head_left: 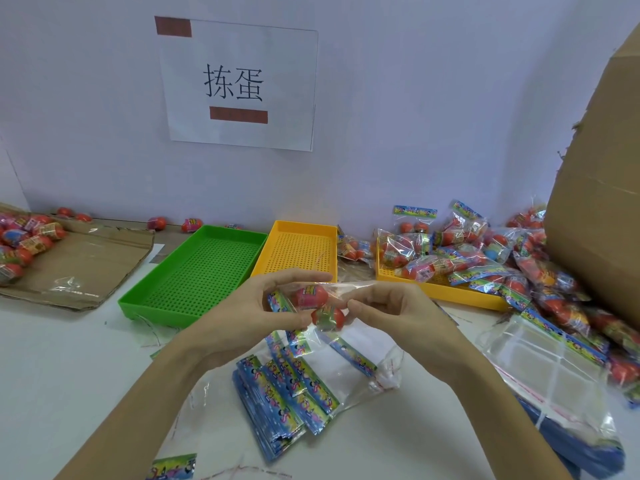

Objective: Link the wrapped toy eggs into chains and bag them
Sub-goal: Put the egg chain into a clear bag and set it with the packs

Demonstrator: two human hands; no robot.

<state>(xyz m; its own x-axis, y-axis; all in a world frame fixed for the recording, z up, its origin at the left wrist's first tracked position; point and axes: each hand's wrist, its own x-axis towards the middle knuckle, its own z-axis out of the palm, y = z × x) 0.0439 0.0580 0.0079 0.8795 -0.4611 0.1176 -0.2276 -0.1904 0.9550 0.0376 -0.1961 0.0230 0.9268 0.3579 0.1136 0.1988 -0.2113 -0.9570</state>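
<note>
Two wrapped red toy eggs [313, 296] sit inside a small clear bag [349, 289] held above the table's middle. My left hand [256, 306] grips the bag's left end by its blue printed header [277, 301]. My right hand [391, 306] pinches the bag's right side beside the lower egg [329, 318]. Below the hands lies a stack of blue header cards [277, 400] with empty clear bags [363, 372].
An empty green tray [204, 268] and an empty yellow tray [298, 247] stand behind the hands. Several filled bags [485, 258] pile up at right over another yellow tray [450, 289]. Loose eggs [24, 237] lie on cardboard at left. A cardboard box [602, 188] rises at right.
</note>
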